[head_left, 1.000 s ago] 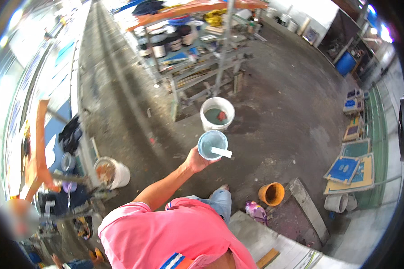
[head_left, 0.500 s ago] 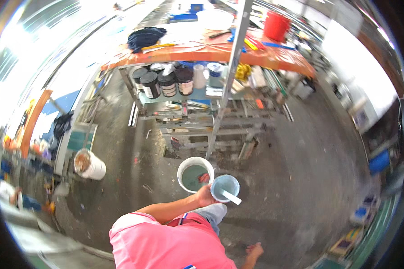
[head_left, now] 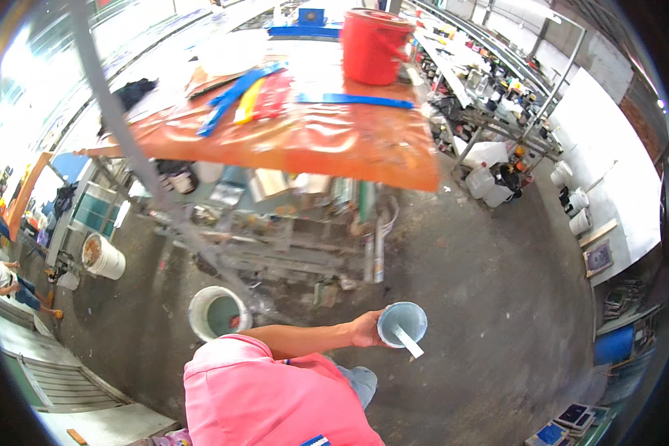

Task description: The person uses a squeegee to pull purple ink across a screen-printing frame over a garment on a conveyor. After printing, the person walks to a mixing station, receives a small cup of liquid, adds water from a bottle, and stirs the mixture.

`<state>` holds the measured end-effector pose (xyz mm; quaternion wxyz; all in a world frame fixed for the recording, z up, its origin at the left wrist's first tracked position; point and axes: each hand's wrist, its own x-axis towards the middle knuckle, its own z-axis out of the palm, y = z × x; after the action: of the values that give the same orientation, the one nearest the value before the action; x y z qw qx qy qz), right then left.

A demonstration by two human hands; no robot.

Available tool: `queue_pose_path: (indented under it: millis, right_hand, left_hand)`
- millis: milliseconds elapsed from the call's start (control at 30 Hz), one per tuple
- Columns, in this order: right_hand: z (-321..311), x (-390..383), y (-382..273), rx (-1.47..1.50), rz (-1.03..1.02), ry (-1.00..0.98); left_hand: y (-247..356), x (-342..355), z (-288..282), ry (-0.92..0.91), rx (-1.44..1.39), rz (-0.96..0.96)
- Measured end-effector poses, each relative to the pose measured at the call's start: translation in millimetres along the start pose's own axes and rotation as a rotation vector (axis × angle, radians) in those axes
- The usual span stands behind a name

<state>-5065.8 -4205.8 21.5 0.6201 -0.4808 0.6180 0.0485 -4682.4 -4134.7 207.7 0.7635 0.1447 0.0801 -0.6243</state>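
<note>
My left hand (head_left: pixel 367 328) is closed on the side of a round pale-blue tub (head_left: pixel 402 305), held out in front of me above the floor. Inside it leans a flat whitish stick (head_left: pixel 408 342), its end poking out over the near rim. My left forearm reaches across to the right from the pink sleeve. To the left of that arm, a white bucket (head_left: pixel 195 318) stands on the floor with greyish-green liquid and a small reddish thing in it. My right hand is out of view.
Ahead stands a table with an orange cover (head_left: pixel 327 152), carrying a red bucket (head_left: pixel 377 48) and blue strips (head_left: pixel 357 99). A slanted metal post (head_left: pixel 137 160) rises before it. Another white bucket (head_left: pixel 105 256) is at left; a person (head_left: pixel 11 279) sits far left. Framed screens (head_left: pixel 569 425) lie lower right.
My view has swung and moved right along the table. The tub, still in my left hand, is now well away from the floor bucket. My right hand has left the view.
</note>
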Motion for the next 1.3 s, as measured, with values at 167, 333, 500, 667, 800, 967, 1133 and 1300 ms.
queue_pose_path:
  millis: [167,333,500,667,800,967,1133,1300]
  right_hand:
    - [10,97,-128,-0.195,0.089,-0.191]
    - [-74,227,-294,-0.199,0.109,-0.089]
    - [-248,367,-530,-0.247,0.033,0.189]
    - [-312,516,-848,-0.174,-0.516,0.304]
    - [-228,578,-1002,0.249,-0.653,0.254]
    - [-112,663,-997,-0.523,-0.592,-0.010]
    - [-54,777,-1033,-0.442,-0.245,-0.080]
    - [29,874,-1285,-0.712,-0.657,-0.036]
  left_hand:
    - [36,189,3,-0.431,-0.198,0.065]
    - [90,326,77,0.077,-0.161,0.198]
    - [158,440,86,0.037,-0.137,0.357]
    - [253,558,90,0.072,-0.381,0.519]
    - [358,657,93,0.057,-0.343,0.594]
    - [480,773,161,0.133,-0.294,0.721]
    - [590,865,225,0.143,-0.313,0.833]
    - [654,944,222,0.056,-0.340,1.019]
